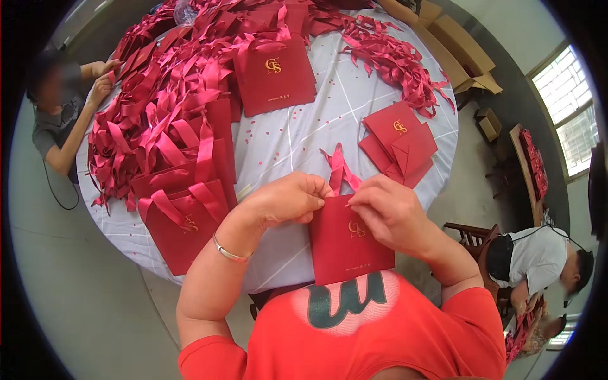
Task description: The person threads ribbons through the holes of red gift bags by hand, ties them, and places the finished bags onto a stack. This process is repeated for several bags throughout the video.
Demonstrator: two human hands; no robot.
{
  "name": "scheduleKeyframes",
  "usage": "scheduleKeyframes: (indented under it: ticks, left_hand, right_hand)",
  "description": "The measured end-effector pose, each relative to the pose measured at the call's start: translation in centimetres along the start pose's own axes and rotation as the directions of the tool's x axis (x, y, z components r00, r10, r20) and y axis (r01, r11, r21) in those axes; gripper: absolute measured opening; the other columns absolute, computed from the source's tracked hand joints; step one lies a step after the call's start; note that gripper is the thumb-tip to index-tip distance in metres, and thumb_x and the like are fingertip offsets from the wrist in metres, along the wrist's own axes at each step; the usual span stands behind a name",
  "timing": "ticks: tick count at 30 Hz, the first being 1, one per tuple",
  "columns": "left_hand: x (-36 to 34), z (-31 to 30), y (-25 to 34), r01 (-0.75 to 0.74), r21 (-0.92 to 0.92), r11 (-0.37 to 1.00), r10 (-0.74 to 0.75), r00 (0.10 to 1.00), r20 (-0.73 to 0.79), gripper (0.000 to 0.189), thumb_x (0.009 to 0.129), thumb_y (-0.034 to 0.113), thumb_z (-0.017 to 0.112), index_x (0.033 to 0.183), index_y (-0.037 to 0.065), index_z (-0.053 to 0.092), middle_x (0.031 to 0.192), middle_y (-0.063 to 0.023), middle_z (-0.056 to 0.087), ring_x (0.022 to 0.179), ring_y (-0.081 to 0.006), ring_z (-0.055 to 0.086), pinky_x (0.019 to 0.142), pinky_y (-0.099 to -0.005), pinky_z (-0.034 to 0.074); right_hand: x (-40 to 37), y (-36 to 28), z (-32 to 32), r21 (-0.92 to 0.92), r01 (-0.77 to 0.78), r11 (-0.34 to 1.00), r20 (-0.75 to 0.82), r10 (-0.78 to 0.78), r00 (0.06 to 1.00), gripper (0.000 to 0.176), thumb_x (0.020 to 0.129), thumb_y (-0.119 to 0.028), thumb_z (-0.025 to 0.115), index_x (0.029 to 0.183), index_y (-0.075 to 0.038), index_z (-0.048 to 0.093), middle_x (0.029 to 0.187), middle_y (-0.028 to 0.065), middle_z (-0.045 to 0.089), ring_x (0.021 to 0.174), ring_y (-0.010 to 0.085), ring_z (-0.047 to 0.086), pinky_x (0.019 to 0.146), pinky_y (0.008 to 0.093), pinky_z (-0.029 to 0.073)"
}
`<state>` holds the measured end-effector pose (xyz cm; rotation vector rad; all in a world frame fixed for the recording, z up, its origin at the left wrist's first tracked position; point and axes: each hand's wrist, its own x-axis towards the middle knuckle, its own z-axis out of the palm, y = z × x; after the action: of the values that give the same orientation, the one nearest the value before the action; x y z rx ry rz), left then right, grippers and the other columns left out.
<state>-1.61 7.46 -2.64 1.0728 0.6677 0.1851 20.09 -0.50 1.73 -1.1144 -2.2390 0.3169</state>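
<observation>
A small red paper gift bag [351, 244] with gold lettering stands upright against my shirt at the table's near edge. My left hand [294, 199] is closed, pinching the bag's top left corner. At the top edge, further right, the fingers of my right hand [387, 214] are pinched together on the bag; whether they also grip a ribbon end is hidden. A pink ribbon handle [339, 168] rises in a crossed loop behind the top edge, between my hands. Left of my left arm lies another red bag [180, 231] with a pink ribbon handle.
Heaped red bags with pink ribbons [171, 126] cover the table's left and far side. Flat red bags [402, 142] lie at right, near loose ribbons [399, 57]. Red dots speckle the white tablecloth [342, 88]. A person [60, 120] works at left; others sit at right. Cardboard boxes [459, 47] stand beyond.
</observation>
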Motion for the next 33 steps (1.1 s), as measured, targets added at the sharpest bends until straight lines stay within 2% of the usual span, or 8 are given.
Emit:
scheduleKeyframes:
  ticks: [2, 5, 8, 9, 11, 14, 23, 33]
  left_hand:
    - [0.2, -0.2, -0.1, 0.025, 0.003, 1.0, -0.026, 0.999, 0.033, 0.013, 0.095, -0.001, 0.048, 0.101, 0.003, 0.06, 0.074, 0.0045, 0.051, 0.056, -0.0041, 0.042, 0.051, -0.0211, 0.033]
    - [0.0, 0.1, 0.1, 0.025, 0.015, 1.0, -0.025, 0.999, 0.024, 0.015, 0.095, -0.001, 0.047, 0.101, 0.003, 0.06, 0.075, 0.0043, 0.052, 0.055, -0.0041, 0.042, 0.05, -0.0211, 0.032]
    - [0.1, 0.0, 0.0, 0.012, -0.005, 1.0, -0.012, 0.999, 0.042, 0.021, 0.092, -0.005, 0.045, 0.1, 0.003, 0.063, 0.082, 0.0004, 0.06, 0.055, -0.0074, 0.047, 0.052, -0.0235, 0.039]
    - [0.2, -0.1, -0.2, 0.011, -0.005, 1.0, -0.011, 0.999, 0.042, 0.021, 0.092, -0.005, 0.045, 0.1, 0.003, 0.063, 0.082, 0.0004, 0.06, 0.055, -0.0074, 0.047, 0.052, -0.0235, 0.039]
    - [0.4, -0.2, -0.5, -0.008, -0.035, 0.999, 0.009, 0.999, 0.047, 0.022, 0.092, -0.005, 0.045, 0.1, 0.003, 0.064, 0.083, -0.0005, 0.062, 0.054, -0.0076, 0.048, 0.053, -0.0233, 0.041]
    - [0.3, -0.2, -0.4, 0.001, -0.015, 1.0, -0.001, 0.999, 0.047, 0.023, 0.092, -0.005, 0.045, 0.1, 0.002, 0.065, 0.083, -0.0009, 0.064, 0.054, -0.0076, 0.049, 0.053, -0.0228, 0.042]
    - [-0.2, 0.2, 0.4, 0.048, 0.097, 0.994, -0.052, 0.998, 0.035, 0.018, 0.096, 0.001, 0.045, 0.103, 0.002, 0.062, 0.082, -0.0001, 0.062, 0.059, -0.0067, 0.058, 0.053, -0.0195, 0.042]
    - [0.1, 0.1, -0.1, 0.008, 0.1, 0.995, -0.013, 0.998, 0.055, 0.019, 0.095, -0.001, 0.044, 0.103, 0.003, 0.061, 0.083, 0.0003, 0.062, 0.057, -0.0069, 0.059, 0.051, -0.0196, 0.043]
  right_hand:
    - [0.1, 0.1, -0.3, 0.096, -0.105, 0.99, -0.009, 0.107, 0.994, 0.013, 0.08, 0.0, 0.071, 0.091, -0.004, 0.065, 0.082, 0.0117, 0.063, 0.073, 0.0288, 0.065, 0.064, 0.0361, 0.052]
    - [0.3, 0.0, -0.5, 0.111, -0.161, 0.981, -0.026, 0.165, 0.986, 0.012, 0.08, 0.0, 0.071, 0.091, -0.003, 0.066, 0.082, 0.0117, 0.064, 0.073, 0.028, 0.065, 0.063, 0.035, 0.051]
    - [0.1, 0.3, -0.1, 0.138, -0.149, 0.979, -0.058, 0.158, 0.986, 0.011, 0.08, 0.0, 0.071, 0.09, -0.003, 0.067, 0.081, 0.0116, 0.064, 0.072, 0.0273, 0.065, 0.063, 0.0346, 0.051]
    - [0.1, 0.5, 0.0, 0.137, -0.148, 0.979, -0.058, 0.157, 0.986, 0.011, 0.08, 0.0, 0.071, 0.09, -0.003, 0.067, 0.081, 0.0116, 0.064, 0.072, 0.0273, 0.065, 0.063, 0.0346, 0.051]
    - [-0.1, 0.6, 0.2, 0.146, -0.142, 0.979, -0.041, 0.15, 0.988, 0.013, 0.081, 0.006, 0.07, 0.093, 0.001, 0.068, 0.081, 0.0106, 0.063, 0.072, 0.0213, 0.062, 0.061, 0.0301, 0.048]
    - [-0.2, 0.4, 0.1, 0.15, -0.17, 0.974, -0.008, 0.173, 0.985, 0.013, 0.081, 0.006, 0.07, 0.092, 0.0, 0.068, 0.082, 0.0107, 0.064, 0.073, 0.0213, 0.063, 0.062, 0.0295, 0.048]
    - [-0.3, 0.2, 0.5, 0.165, -0.157, 0.974, 0.037, 0.153, 0.988, 0.017, 0.077, 0.005, 0.073, 0.093, 0.0, 0.07, 0.085, 0.0106, 0.066, 0.076, 0.0212, 0.065, 0.062, 0.0297, 0.051]
    - [-0.2, 0.0, 1.1, 0.137, -0.086, 0.987, 0.006, 0.086, 0.996, 0.015, 0.077, 0.005, 0.075, 0.09, 0.0, 0.07, 0.084, 0.0104, 0.065, 0.074, 0.022, 0.065, 0.062, 0.0293, 0.051]
